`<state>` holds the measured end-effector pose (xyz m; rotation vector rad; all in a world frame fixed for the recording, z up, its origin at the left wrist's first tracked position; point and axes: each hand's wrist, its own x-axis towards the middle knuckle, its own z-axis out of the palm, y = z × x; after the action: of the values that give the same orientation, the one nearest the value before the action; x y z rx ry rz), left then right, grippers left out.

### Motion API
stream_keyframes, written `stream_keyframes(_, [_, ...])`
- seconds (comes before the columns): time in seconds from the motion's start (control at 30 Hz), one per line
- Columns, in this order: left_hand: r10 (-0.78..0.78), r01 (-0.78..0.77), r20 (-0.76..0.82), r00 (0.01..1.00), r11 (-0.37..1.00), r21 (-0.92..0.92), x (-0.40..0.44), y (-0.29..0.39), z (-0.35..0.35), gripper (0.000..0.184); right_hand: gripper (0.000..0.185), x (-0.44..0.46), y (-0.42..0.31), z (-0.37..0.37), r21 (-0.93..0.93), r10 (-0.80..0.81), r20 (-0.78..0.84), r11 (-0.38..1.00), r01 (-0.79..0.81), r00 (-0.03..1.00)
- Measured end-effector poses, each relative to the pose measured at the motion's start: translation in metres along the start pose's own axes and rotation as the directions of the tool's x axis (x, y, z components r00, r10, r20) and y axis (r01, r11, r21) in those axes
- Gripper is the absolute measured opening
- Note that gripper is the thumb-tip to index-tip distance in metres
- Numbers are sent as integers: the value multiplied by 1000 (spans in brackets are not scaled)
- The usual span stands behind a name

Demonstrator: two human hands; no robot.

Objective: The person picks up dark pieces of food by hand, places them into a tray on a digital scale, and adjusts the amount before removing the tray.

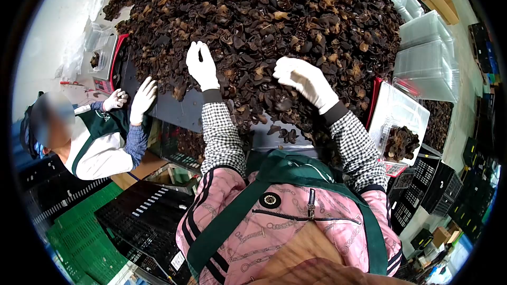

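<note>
A large heap of dark brown, curled, fungus-like pieces (253, 16) covers the table. My left hand (202, 66), in a white glove, is over the heap's near left part, its fingers bent with a gap between thumb and fingers and nothing seen in it. To the right, my right hand (306, 80), also white-gloved, hangs over the heap with fingers curled inward; its palm side is partly hidden. Between my forearms, a few loose pieces (288, 135) lie at the table's near edge (277, 141).
At right, a scale (391, 106) bears a clear tray with a clump of pieces (401, 143); stacked clear containers (426, 55) stand behind. A co-worker (100, 142) with white gloves is at left, beside another scale (108, 63). Black crates (145, 221) are below left.
</note>
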<state>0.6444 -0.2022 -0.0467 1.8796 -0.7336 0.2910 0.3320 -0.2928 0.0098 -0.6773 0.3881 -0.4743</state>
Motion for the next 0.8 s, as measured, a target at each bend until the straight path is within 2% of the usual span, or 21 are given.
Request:
stream_keyframes(0.03, [-83,83,16,996,995,-47,3,6,-5,24,43,-1,-11,-5,56,-19,-53,998,22,998])
stream_keyframes(0.1, [-96,99,43,994,993,-67,13,-1,-16,27,39,-7,-26,-11,154,-63,-162,984,89,985])
stream_keyframes(0.17, [-172,178,83,982,981,-74,20,-6,-25,26,37,-17,-35,-16,181,-118,-288,968,175,950])
stream_keyframes(0.23, [-145,153,126,981,987,-50,24,-8,-35,26,35,-20,-43,-25,-91,-260,-362,966,244,895])
stream_keyframes(0.3, [-94,95,121,988,995,-4,25,-5,-43,24,30,-17,-60,-26,-493,-454,-407,840,228,793])
stream_keyframes(0.37, [-52,52,92,994,999,2,20,2,-44,23,26,16,-78,-29,-857,-797,-187,418,301,575])
stream_keyframes(0.4, [-28,28,73,997,1000,3,18,7,-44,23,29,35,-92,-34,-951,-879,6,143,276,477])
stream_keyframes(0.43, [-52,53,78,996,998,-16,14,16,-42,22,33,54,-107,-40,-966,-896,219,-143,216,386])
stream_keyframes(0.5, [10,-6,103,995,999,-36,6,25,-40,20,45,84,-132,-48,-913,-834,377,-407,12,402])
stream_keyframes(0.53, [44,-42,126,991,999,-19,2,25,-40,19,52,93,-137,-53,-899,-816,326,-424,-111,477])
stream_keyframes(0.57, [76,-72,121,990,997,-34,0,26,-40,17,47,99,-137,-57,-869,-786,221,-427,-249,578])
stream_keyframes(0.63, [129,-129,117,985,992,-7,-4,39,-51,16,38,103,-144,-58,-740,-659,170,-576,-347,733])
stream_keyframes(0.67, [153,-152,110,982,988,-18,-6,43,-57,16,29,104,-145,-58,-723,-673,214,-597,-348,708])
stream_keyframes(0.73, [198,-195,94,976,980,-39,-11,56,-72,16,22,100,-146,-54,-800,-719,383,-572,-181,580])
stream_keyframes(0.77, [105,-94,108,989,990,-101,-19,67,-80,16,21,94,-144,-49,-816,-741,460,-570,-97,490])
stream_keyframes(0.8, [41,-19,168,985,991,-135,-27,85,-88,17,19,89,-138,-31,-884,-802,428,-466,12,416])
